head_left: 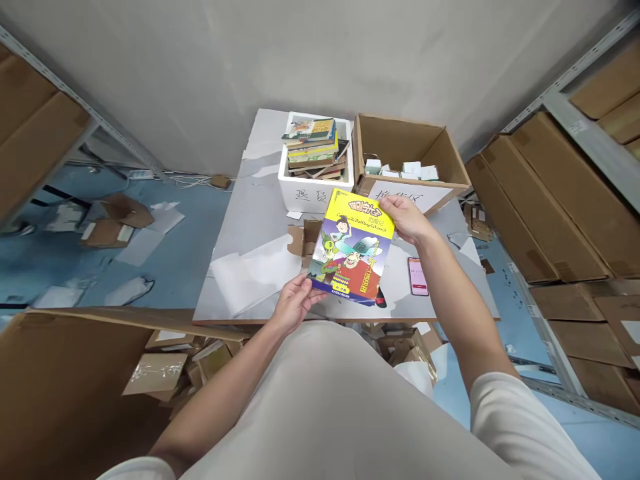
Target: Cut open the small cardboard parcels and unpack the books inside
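A colourful book (350,250) with a yellow top, cartoon figures and Chinese lettering is held tilted above the table, its cover towards me. My left hand (296,303) pinches its lower left corner. At the upper right edge, my right hand (406,217) grips it with the thumb on the cover. Partly hidden behind the book is a small opened cardboard piece (297,241) on the table. A phone (418,276) with a lit screen lies to the right, below my right forearm.
On the grey table (233,200) stand a white foam box (303,193) piled with books and a cardboard box (411,137) holding small white boxes. White paper (245,283) lies at the left. A large carton (65,373) and shelves of cartons (555,193) flank me.
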Available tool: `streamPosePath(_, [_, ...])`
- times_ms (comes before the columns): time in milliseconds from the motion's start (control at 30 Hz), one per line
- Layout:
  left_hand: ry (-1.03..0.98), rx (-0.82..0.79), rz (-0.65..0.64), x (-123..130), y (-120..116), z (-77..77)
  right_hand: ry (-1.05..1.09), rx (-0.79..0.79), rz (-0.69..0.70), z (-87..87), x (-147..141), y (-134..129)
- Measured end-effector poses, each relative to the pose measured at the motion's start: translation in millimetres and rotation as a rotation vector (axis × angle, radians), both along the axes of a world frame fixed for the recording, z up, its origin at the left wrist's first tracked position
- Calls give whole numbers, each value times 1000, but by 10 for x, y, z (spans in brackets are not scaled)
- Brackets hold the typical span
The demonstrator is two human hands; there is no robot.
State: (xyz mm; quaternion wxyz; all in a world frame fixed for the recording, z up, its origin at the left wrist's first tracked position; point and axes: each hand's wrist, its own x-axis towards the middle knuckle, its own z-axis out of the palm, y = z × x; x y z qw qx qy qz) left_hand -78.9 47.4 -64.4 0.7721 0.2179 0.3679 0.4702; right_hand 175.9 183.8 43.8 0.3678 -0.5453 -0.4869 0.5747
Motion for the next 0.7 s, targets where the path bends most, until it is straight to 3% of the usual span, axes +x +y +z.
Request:
streamPosePath(200, [-53,-26,8,-70,82,34,45,-49,8,-51,68,41])
streamPosePath(367, [-60,-27,35,-125,212,-33,83,-182,144,-101,176,97])
streamPosePath(500, [-49,-22,73,-174,390,-34,111,-183,69,-151,72,204])
streamPosePath(600, [-46,-11,130,-244,558,-4,146,-134,-18,-183,-29,434])
streamPosePath(700, [58,-11,204,-356,679,-16,190,-31,-124,-223,-115,886])
